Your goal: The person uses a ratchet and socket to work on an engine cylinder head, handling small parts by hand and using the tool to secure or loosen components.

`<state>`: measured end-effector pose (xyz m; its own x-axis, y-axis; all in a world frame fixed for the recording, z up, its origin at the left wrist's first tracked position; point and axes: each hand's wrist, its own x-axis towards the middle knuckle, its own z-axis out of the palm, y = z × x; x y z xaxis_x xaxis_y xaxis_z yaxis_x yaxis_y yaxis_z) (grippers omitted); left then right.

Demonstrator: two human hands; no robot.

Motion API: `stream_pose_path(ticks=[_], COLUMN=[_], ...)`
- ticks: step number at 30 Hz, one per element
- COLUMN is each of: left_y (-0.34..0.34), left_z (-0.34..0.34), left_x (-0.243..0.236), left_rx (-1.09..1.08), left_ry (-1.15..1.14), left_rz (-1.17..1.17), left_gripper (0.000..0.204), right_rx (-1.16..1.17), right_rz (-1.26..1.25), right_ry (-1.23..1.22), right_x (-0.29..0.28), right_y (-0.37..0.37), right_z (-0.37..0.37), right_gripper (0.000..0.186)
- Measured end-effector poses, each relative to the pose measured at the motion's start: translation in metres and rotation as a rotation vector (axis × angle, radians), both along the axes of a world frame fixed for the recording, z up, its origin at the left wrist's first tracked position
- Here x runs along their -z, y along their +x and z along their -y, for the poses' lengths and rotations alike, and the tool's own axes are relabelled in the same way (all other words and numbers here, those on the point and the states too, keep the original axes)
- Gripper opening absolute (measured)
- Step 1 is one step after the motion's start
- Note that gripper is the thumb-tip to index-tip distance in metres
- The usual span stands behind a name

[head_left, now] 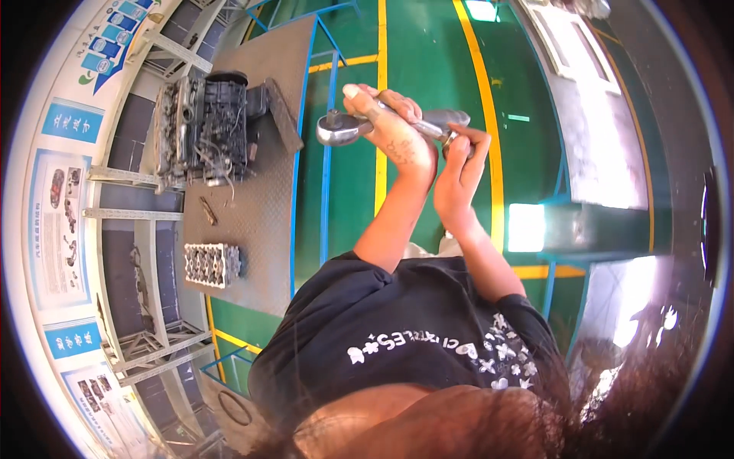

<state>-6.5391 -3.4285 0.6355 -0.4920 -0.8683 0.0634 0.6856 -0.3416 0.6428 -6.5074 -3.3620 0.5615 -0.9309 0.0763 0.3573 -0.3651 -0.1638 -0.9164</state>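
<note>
Ratchet wrench (pixel 340 131) is held up above the green floor (pixel 516 145), clear of the bench (pixel 264 218), its shiny head left of the left hand (pixel 394 128). It is grasped by that hand, on whose wrist side dark handwritten marks are borne. A slim metal rod (pixel 430 128) is pinched near its lower end by the fingers of the right hand (pixel 461 180); whether it is joined to the wrench cannot be told. White lettering and flower shapes are printed across the black shirt (pixel 405 336). White characters are set on two blue wall signs (pixel 73 121), between which an illustrated poster (pixel 61 229) is mounted, its small text unreadable. An engine (pixel 202 130) is placed on the bench.
</note>
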Motion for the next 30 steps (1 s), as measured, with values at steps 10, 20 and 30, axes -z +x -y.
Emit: stream_pose_path(ticks=[10, 20, 30], left_y=[-0.302, -0.580, -0.840], left_z=[0.189, 0.400, 0.528], left_x=[0.035, -0.004, -0.005], left_rx=[-0.044, 0.010, 0.136], left_ry=[0.076, 0.205, 0.141], left_rz=[-0.031, -0.109, -0.169], left_gripper=[0.038, 0.034, 0.031], right_rx=[-0.096, -0.293, -0.421], right_rz=[-0.075, -0.227, -0.519], right_ry=[0.139, 0.164, 0.295], right_x=[0.014, -0.066, -0.072], right_y=[-0.302, -0.582, -0.872], right_z=[0.177, 0.356, 0.491], right_gripper=[0.019, 0.024, 0.024])
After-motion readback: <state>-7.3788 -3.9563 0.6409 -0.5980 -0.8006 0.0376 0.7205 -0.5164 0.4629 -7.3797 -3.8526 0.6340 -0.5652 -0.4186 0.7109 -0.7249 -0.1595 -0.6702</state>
